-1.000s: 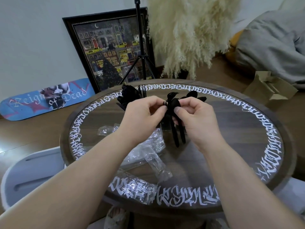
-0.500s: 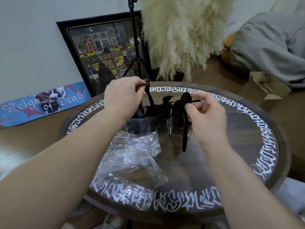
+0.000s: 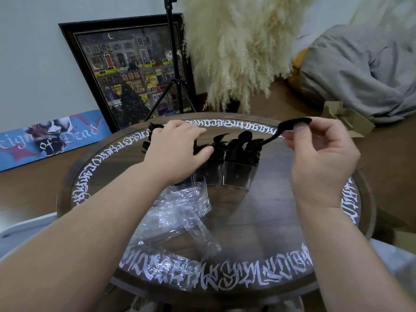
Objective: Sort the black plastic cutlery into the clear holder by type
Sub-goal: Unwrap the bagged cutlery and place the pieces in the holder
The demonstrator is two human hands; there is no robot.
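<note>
Filling clear holder (image 3: 236,176): sorted black cutlery (image 3: 234,149)

Dim, even indoor light — soft shadows, wide-angle edge bending, slight blur.

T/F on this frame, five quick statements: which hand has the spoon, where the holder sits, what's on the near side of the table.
1. The right hand pinches a black spoon by its bowl. True.
2. The clear holder lies tipped on its side. False: it stands upright.
3. Crumpled clear plastic wrap lies nearer the person than the holder. True.
4. The left hand rests flat on the wrap. False: it is at the holder's left end, among cutlery.
5. The round table is plain white. False: dark wood, white lettering.
</note>
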